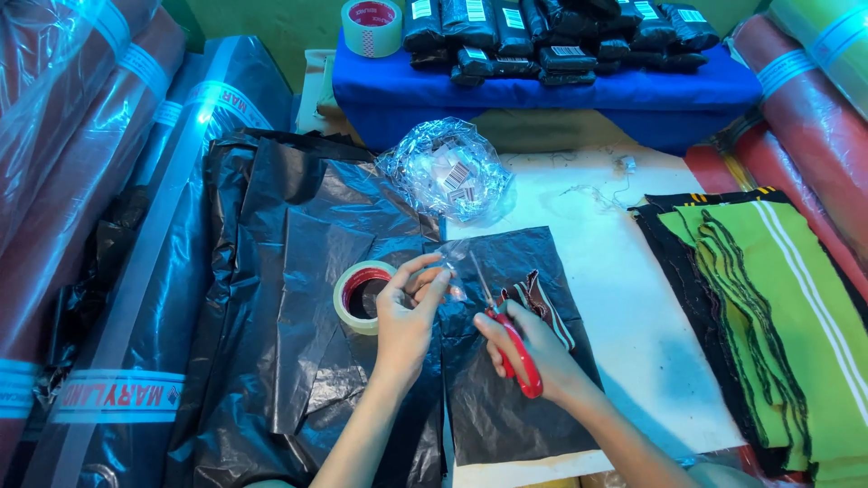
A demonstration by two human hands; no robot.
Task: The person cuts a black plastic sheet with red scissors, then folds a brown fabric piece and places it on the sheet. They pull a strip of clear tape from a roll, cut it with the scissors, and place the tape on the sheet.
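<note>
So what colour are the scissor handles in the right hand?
Red, clearest in the head view: the scissors sit in the right hand.

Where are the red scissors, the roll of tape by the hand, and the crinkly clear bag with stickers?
red scissors [517,354], head view, on the red handle in the right hand.
roll of tape [348,307], head view, on its pale outer rim.
crinkly clear bag [448,172], head view, on its middle, over the labels.

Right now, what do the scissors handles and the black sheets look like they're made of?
The scissors in the right hand have red handles, probably smooth plastic with an even sheen; the blades look like metal. The black sheets look like thin glossy plastic film, crinkled with shiny highlights.
</note>
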